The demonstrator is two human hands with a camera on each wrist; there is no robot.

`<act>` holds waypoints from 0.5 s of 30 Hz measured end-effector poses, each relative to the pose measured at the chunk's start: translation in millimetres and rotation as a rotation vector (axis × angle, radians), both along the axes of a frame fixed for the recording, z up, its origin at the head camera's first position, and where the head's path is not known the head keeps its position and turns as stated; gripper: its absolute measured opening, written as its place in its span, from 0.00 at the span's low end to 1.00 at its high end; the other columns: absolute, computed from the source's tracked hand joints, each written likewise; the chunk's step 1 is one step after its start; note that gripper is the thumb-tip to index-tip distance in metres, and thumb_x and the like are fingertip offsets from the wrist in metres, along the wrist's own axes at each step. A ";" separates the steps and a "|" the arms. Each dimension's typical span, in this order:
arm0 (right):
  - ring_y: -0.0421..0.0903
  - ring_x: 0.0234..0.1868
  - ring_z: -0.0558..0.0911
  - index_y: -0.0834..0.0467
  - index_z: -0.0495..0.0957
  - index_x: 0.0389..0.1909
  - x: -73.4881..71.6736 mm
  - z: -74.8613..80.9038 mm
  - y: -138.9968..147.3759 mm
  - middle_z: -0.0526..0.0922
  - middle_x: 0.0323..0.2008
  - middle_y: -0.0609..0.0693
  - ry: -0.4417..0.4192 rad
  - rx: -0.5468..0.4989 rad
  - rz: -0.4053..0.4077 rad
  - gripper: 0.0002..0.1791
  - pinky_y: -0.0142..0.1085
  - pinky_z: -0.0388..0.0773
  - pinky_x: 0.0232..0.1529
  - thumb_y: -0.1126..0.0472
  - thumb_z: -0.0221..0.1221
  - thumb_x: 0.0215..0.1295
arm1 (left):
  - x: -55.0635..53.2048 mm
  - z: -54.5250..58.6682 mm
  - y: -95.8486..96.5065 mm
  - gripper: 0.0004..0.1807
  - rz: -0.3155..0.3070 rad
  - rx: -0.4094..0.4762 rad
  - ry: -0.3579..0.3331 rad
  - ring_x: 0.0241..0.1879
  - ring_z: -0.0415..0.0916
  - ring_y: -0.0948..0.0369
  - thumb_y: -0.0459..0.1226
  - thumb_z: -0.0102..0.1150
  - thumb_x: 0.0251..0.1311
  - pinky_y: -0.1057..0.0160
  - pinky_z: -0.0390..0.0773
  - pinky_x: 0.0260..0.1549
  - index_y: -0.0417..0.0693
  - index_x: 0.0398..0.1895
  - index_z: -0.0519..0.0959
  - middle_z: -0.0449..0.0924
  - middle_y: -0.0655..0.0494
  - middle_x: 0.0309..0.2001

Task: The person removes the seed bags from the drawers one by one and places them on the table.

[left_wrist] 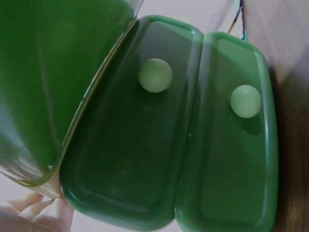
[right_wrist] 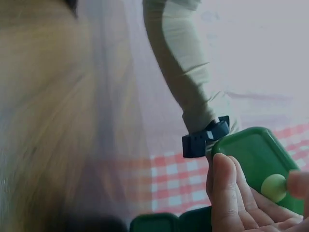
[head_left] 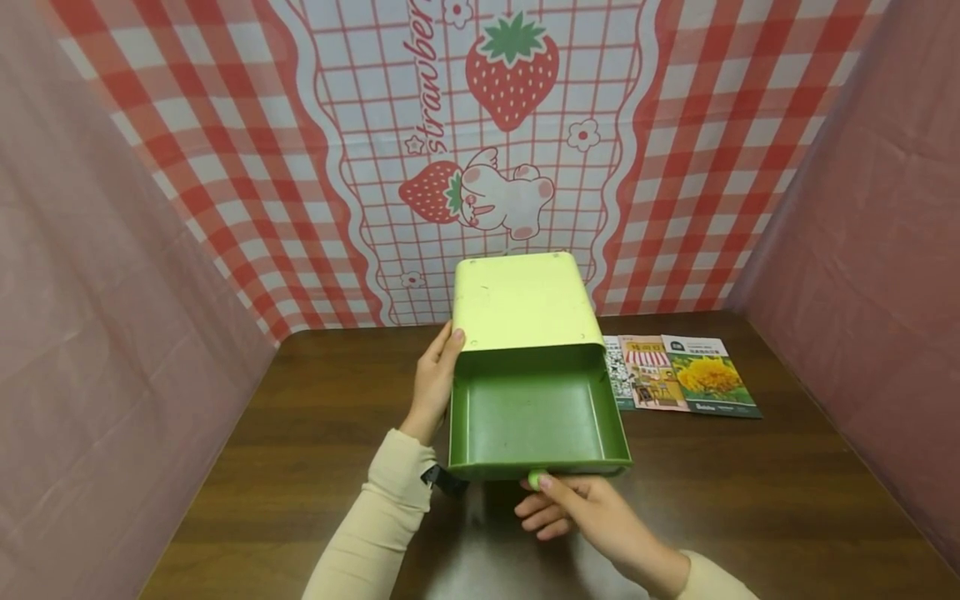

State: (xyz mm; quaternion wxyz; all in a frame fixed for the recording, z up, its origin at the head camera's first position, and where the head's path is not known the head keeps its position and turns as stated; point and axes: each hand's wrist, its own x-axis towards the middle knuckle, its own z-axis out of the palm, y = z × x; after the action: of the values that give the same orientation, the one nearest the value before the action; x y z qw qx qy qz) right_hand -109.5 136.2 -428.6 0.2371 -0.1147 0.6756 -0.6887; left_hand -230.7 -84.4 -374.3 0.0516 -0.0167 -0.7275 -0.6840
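A small drawer cabinet (head_left: 525, 304) with a pale yellow-green top stands on the table, its green top drawer (head_left: 536, 417) pulled out toward me. Nothing lies inside the drawer. My left hand (head_left: 430, 383) rests against the cabinet's left side, the thumb near the top front corner. At the drawer's front my right hand (head_left: 592, 512) pinches the round light-green knob (head_left: 536, 479) between thumb and index finger, the other fingers loose below. Two more drawers, a middle one (left_wrist: 130, 145) and a lower one (left_wrist: 227, 164), are closed in the left wrist view, each with a round knob.
Behind the cabinet's right side lie several printed leaflets, one with a yellow flower (head_left: 711, 379) and one with a striped awning (head_left: 651, 375). A red-checked strawberry cloth (head_left: 690, 183) hangs behind the wooden table (head_left: 330, 425). Pink curtains (head_left: 870, 217) border both sides.
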 end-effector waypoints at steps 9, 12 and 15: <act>0.44 0.42 0.87 0.76 0.64 0.65 -1.0 1.2 -1.9 0.87 0.45 0.55 -0.139 -0.101 -0.014 0.35 0.37 0.85 0.46 0.46 0.46 0.77 | -0.9 1.6 0.5 0.32 -0.011 0.029 -0.004 0.75 0.53 0.50 0.49 0.48 0.73 0.49 0.55 0.74 0.47 0.75 0.59 0.57 0.48 0.75; 0.44 0.43 0.87 0.76 0.64 0.65 -0.9 2.5 -1.8 0.87 0.44 0.54 -0.156 -0.124 -0.005 0.35 0.37 0.85 0.46 0.47 0.46 0.77 | -11.1 -9.4 -1.3 0.32 -0.008 0.026 -0.014 0.75 0.53 0.50 0.49 0.49 0.73 0.49 0.55 0.74 0.48 0.75 0.59 0.57 0.49 0.75; 0.44 0.42 0.87 0.76 0.63 0.65 -1.4 4.0 -1.7 0.88 0.44 0.53 -0.175 -0.145 0.002 0.35 0.37 0.85 0.46 0.47 0.46 0.77 | -22.1 -22.2 -3.6 0.33 -0.006 0.037 -0.027 0.75 0.52 0.52 0.51 0.50 0.71 0.50 0.55 0.74 0.50 0.75 0.60 0.57 0.51 0.75</act>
State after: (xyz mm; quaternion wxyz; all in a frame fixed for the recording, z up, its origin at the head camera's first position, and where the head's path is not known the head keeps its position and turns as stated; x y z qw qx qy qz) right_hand -110.9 134.5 -424.6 0.2870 -0.0716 0.6004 -0.7430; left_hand -252.7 -88.0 -396.5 0.0399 -0.0087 -0.7153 -0.6976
